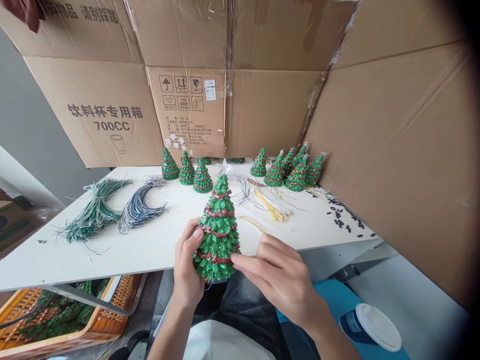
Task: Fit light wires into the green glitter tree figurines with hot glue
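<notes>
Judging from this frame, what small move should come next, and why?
Perhaps tilt the green tree with the left hand, baring its base, so the right hand can take the thin wire below it. A clear star shows at the tip, the right fingertips are at the tree's lower side, and the wire seems to hang loose.

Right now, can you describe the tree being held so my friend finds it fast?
Find the white table in front of the brown cardboard. By the table's near edge, mid-picture, the left hand grips a green tree with red garlands, while the right hand touches its lower side. Unlike the other trees standing farther back, this one is held and looks biggest.
</notes>
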`<state>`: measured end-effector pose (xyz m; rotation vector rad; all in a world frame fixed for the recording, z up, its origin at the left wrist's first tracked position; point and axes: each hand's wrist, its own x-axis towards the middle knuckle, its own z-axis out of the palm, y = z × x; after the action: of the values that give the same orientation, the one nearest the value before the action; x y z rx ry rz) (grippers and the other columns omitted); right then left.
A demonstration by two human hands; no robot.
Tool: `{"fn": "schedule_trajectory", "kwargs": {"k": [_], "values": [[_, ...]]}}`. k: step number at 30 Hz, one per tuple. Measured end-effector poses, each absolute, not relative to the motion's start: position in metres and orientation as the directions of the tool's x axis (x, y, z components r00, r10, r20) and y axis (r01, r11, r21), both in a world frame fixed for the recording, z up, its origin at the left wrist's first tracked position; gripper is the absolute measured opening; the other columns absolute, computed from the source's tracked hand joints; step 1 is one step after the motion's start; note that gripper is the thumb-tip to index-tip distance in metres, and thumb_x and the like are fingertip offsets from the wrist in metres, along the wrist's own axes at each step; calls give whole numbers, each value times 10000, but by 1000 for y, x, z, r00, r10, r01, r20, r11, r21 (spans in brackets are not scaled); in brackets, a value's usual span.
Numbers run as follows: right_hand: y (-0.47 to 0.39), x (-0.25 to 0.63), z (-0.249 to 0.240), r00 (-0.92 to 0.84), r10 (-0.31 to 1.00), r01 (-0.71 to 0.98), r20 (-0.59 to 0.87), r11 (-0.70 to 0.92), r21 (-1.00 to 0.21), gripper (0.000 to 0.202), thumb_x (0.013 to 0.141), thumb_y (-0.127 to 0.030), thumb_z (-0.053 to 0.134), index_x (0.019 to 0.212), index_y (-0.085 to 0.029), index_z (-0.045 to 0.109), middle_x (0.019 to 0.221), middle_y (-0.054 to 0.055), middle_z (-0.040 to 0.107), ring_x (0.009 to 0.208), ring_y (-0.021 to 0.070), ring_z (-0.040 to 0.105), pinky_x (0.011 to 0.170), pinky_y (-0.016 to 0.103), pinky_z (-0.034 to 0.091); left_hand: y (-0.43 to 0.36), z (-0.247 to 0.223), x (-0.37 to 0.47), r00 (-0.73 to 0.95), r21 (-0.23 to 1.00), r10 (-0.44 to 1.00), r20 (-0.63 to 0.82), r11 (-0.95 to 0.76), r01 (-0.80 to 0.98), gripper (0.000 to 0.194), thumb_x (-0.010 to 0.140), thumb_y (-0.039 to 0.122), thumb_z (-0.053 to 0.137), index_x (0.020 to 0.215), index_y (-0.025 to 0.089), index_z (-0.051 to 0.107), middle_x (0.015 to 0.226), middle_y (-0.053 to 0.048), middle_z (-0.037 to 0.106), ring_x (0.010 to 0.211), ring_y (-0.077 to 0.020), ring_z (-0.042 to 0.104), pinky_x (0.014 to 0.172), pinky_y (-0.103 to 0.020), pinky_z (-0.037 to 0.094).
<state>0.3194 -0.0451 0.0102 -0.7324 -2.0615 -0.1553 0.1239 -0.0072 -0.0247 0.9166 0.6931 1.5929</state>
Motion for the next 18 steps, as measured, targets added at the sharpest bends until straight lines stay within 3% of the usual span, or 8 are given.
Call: {"fn": "schedule_trajectory", "kwargs": {"k": [9,14,18], "values": [[-44,315,7,-408,474,559,780,806,-196,196,1122,-54,659,1154,-247,670,802,-6,578,732,202,531,651,371,453,-8,-23,125,-86,833,977,197,-213,-511,325,986,540,742,1086,231,768,1049,-45,784,1022,-279,729,821,-343,588],[-50,313,9,-332,552,495,765,793,-357,244,1111,-14,594,1161,-252,602,931,22,613,850,207,579,748,367,527,-9,-22,125,-93,841,975,204,-223,-494,334,990,546,733,1089,230,772,1065,-47,786,1056,-282,726,846,-343,591],[-54,315,7,-252,604,357,756,784,-507,213,1135,-65,565,1188,-261,629,1099,57,644,1052,216,658,921,377,592,-9,-22,124,-109,845,974,198,-226,-484,323,984,545,739,1073,236,767,1052,-41,788,1059,-284,727,836,-338,586]]}}
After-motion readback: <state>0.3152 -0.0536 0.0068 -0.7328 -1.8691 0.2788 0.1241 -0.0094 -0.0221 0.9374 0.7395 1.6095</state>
